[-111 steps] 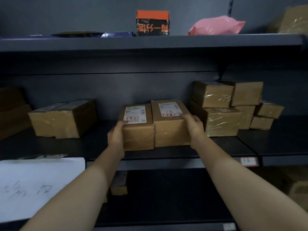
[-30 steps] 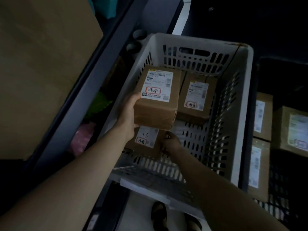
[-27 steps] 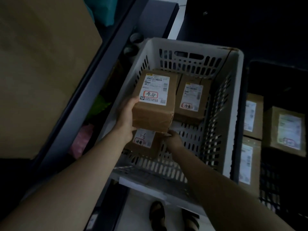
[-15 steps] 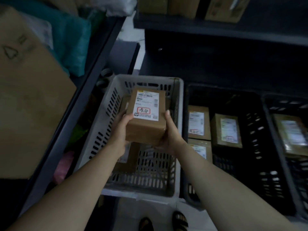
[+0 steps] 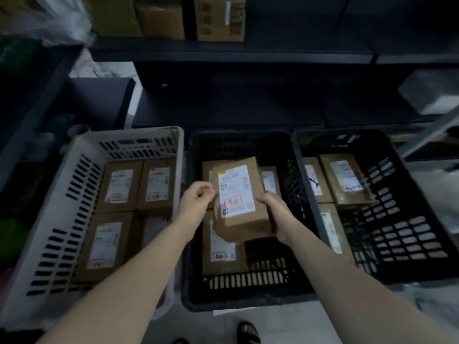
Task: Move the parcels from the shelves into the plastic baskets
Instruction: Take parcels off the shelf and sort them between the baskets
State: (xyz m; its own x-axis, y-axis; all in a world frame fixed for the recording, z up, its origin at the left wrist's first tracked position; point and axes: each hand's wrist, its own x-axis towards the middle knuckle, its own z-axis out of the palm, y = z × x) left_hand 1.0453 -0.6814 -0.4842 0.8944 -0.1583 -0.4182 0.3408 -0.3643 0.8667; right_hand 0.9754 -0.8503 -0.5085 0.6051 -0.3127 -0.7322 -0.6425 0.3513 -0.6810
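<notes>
On the left stands the white basket (image 5: 42, 219). In it I count three brown parcels (image 5: 119, 187) lying label up: two side by side along the far wall and one in the near left corner. A fourth shape in the near right corner is too dim for me to be sure of. Above and behind it, three cardboard cartons (image 5: 161, 18) stand in a row on the dark shelf (image 5: 273, 55).

My left hand (image 5: 196, 202) is at the left edge of the held parcel (image 5: 241, 219), fingers curled, but I cannot tell whether they grip it or only rest there. The parcel hangs over the middle black basket (image 5: 248, 291), tilted, with its white label (image 5: 236, 189) facing me. My right hand (image 5: 275, 217) holds its right side, thumb on top and fingers wrapped underneath.

Below it I make out three more parcels (image 5: 221, 247) in this basket, two at the far wall and one toward the near wall, all partly hidden. One sandalled foot (image 5: 248, 332) shows on the floor just past the near edge.

The right black basket (image 5: 409, 244) holds three parcels (image 5: 345, 180): two at the far left corner, one of them tilted, and one along the left wall nearer me.
</notes>
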